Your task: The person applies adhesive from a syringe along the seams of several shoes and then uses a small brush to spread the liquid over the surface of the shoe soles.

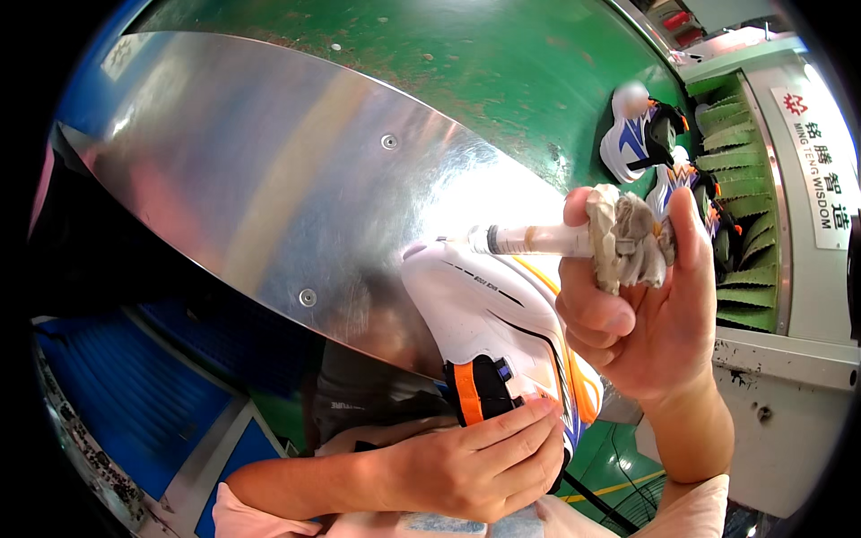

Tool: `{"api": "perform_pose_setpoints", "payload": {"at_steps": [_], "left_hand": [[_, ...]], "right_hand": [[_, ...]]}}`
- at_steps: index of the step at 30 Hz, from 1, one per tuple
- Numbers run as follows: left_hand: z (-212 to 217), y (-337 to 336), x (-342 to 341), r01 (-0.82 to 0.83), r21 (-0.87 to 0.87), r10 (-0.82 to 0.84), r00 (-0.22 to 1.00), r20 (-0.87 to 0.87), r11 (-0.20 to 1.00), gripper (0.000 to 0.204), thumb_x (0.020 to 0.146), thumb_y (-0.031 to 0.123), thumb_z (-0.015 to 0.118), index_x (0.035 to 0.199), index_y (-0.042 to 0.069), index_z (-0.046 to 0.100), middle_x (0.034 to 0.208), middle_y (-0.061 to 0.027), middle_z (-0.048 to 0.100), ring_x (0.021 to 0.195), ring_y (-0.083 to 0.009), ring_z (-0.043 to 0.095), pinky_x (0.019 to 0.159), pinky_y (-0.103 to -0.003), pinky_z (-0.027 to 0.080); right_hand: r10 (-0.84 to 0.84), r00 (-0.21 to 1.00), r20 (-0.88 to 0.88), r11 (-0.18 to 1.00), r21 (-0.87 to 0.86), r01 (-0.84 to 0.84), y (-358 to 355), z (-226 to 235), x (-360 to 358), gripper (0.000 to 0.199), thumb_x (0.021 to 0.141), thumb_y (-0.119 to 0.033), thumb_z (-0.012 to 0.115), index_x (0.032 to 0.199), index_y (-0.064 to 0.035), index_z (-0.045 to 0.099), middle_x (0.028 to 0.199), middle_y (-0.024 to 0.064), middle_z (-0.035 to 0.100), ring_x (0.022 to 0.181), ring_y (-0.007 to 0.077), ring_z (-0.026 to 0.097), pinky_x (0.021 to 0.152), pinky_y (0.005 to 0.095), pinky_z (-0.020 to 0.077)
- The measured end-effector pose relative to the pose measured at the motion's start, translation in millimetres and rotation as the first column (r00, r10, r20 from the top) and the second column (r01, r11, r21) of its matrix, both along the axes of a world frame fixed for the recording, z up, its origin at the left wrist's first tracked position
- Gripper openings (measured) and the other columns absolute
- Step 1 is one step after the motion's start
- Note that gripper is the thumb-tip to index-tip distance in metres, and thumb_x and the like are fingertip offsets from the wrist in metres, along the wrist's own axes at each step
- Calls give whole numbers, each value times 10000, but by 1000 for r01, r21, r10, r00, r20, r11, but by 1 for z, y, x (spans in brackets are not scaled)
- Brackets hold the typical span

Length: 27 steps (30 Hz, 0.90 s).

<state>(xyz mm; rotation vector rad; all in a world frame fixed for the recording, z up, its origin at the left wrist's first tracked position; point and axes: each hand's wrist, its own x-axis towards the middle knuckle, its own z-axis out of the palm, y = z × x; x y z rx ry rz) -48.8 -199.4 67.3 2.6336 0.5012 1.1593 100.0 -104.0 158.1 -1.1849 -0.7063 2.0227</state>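
Note:
A white sneaker (484,305) with orange, black and purple parts is in my left hand (475,462), whose fingers press on its side near the opening. Its toe points up and left, over the edge of the metal sheet. My right hand (655,332) is wrapped around a clear syringe (543,240) that lies level, tip to the left. A wad of pale, wrinkled material (619,238) covers the plunger end, and my thumb is up against it. The syringe's thin tip is by the shoe's toe edge; whether it touches I cannot tell.
The shiny metal sheet (269,161) with screws slopes across the middle. Beyond it runs a green belt surface (484,81) carrying several similar sneakers (628,134), beside a machine opening with green strip curtains (731,152). Blue ribbed panels (134,394) stand at lower left.

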Motion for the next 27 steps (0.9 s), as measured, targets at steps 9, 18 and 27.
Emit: {"api": "perform_pose_setpoints", "payload": {"at_steps": [9,18,27], "left_hand": [[0,1,-1,1,-8,-1,1000,9,1000,137,806,81,584,930,44,628,998,-62,628,981,-213,620,941,-345,488],[7,2,0,12,-76,-12,1000,7,997,143,774,56,611,912,50,646,981,-60,634,967,-216,628,899,-349,513],[18,5,3,6,-127,-13,999,-51,992,164,742,54,632,902,56,664,978,-76,659,942,-233,635,867,-362,517]], "right_hand": [[201,964,176,966,130,-225,1,15,3,707,925,-665,213,1171,-25,386,521,-26,336,412,55,210,368,211,187],[4,980,197,971,233,-51,-49,16,44,824,840,-692,436,1178,59,409,748,50,498,546,81,399,482,216,303],[-135,988,75,979,162,121,-108,0,69,890,772,-706,515,1210,60,398,857,69,529,703,106,493,616,236,407]]}}
